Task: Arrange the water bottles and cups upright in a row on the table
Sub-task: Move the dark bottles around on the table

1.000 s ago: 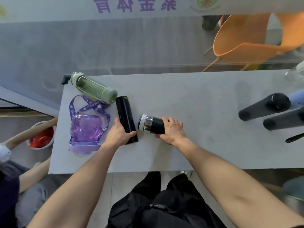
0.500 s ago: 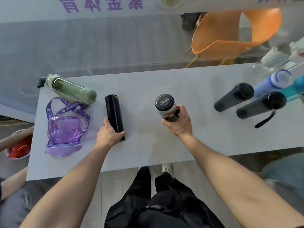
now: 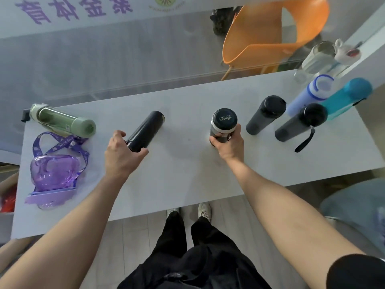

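Observation:
My left hand grips the lower end of a slim black flask, which is tilted with its top pointing up and right. My right hand holds a short black cup with a silver band standing upright on the white table. A green bottle lies on its side at the far left. A purple bottle with a lanyard lies near the left edge. Upright to the right stand two dark grey bottles, a pale blue bottle and a teal bottle.
A clear bottle and a small white cup stand at the table's far right corner. An orange chair sits beyond the table. Another person's arm shows at the left edge. My legs and shoes are below the front edge.
My right hand stood the short cup upright and carried it right, close to the dark grey bottles. My left hand has lifted and tilted the slim black flask off its side.

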Tool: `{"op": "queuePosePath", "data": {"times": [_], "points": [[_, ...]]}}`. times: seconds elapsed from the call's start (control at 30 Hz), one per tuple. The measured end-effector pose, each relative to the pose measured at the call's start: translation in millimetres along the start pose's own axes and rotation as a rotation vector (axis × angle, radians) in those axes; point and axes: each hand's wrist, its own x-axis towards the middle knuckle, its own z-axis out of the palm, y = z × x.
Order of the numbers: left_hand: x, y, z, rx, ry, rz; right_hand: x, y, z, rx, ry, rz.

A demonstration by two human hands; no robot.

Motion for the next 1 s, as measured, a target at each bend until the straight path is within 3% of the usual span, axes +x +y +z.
{"op": "queuePosePath", "data": {"times": [0.23, 0.33, 0.43, 0.6, 1.0], "points": [[11.5, 76.5, -17.5, -0.02, 0.087, 0.155, 3.3, 6.9, -6.1, -0.065, -0.139, 0.125], [13.4, 111.7, -16.9, 0.009, 0.044, 0.223, -6.0, 24.8, -15.0, -0.344, -0.274, 0.174], [12.5, 139.9, -7.1, 0.023, 0.005, 0.296, -23.9, 36.2, -26.9, -0.657, -0.442, 0.084], [11.8, 171.2, 7.1, 0.056, -0.052, 0.388, -45.3, 25.7, -42.8, -0.764, -0.68, 0.021], [28.5, 166.4, -5.6, 0.07, -0.189, 0.472, -49.6, -21.9, -31.3, -0.827, -0.745, -0.179]]}}
